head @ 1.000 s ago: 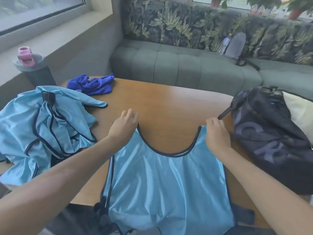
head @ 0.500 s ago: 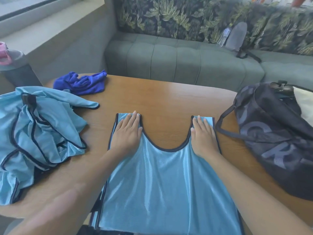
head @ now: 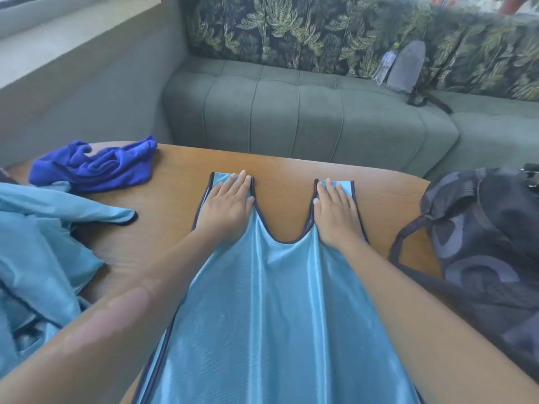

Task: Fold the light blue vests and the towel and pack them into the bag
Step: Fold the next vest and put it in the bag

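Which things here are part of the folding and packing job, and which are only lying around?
Job:
flat vest under left hand and right hand
heaped vests
blue towel
dark bag

Lying about:
grey pouch on sofa

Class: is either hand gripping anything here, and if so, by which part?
Nothing is gripped. The left hand and right hand press flat on the shoulder straps of the vest.

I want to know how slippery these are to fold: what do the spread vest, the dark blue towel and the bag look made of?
Vest: thin synthetic mesh, probably polyester, with a satin sheen and dark binding. Towel: soft matte pile, likely microfibre, in plump crumples. Bag: dark woven fabric, perhaps nylon, printed with faint circles, slouching limp.
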Demonstrator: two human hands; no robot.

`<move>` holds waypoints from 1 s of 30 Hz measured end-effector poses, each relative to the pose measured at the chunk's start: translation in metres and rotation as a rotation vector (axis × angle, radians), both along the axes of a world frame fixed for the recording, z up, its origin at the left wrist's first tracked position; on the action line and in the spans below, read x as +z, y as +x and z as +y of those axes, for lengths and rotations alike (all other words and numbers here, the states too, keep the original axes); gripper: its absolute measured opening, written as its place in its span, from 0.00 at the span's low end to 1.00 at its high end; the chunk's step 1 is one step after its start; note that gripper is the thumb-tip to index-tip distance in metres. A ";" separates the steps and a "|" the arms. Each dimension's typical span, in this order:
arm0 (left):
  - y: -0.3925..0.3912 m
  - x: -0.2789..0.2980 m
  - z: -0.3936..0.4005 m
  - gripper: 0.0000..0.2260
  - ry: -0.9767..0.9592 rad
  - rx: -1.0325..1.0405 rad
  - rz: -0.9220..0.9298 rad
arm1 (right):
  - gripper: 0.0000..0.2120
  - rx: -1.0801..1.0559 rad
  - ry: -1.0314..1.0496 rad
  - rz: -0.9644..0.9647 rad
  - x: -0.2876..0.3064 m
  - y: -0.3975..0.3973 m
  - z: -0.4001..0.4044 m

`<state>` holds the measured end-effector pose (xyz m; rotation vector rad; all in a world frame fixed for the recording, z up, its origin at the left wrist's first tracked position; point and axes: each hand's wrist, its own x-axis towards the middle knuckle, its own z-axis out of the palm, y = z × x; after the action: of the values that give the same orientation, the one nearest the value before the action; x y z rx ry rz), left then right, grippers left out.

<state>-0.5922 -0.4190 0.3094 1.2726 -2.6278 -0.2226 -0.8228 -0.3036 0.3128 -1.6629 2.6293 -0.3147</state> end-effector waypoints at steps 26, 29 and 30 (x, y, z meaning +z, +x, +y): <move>-0.022 0.062 -0.029 0.24 0.467 0.103 0.356 | 0.19 -0.251 -0.297 -0.701 0.068 -0.021 -0.022; -0.008 0.069 0.040 0.24 0.566 0.161 0.354 | 0.14 -0.237 -0.250 -0.689 0.071 0.011 0.035; -0.002 0.069 0.062 0.23 0.600 0.181 0.345 | 0.15 -0.224 -0.209 -0.683 0.065 0.022 0.055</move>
<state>-0.5941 -0.3568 0.3787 1.4593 -2.2005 -1.1511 -0.8012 -0.2486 0.3774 -1.0231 2.2881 -0.9883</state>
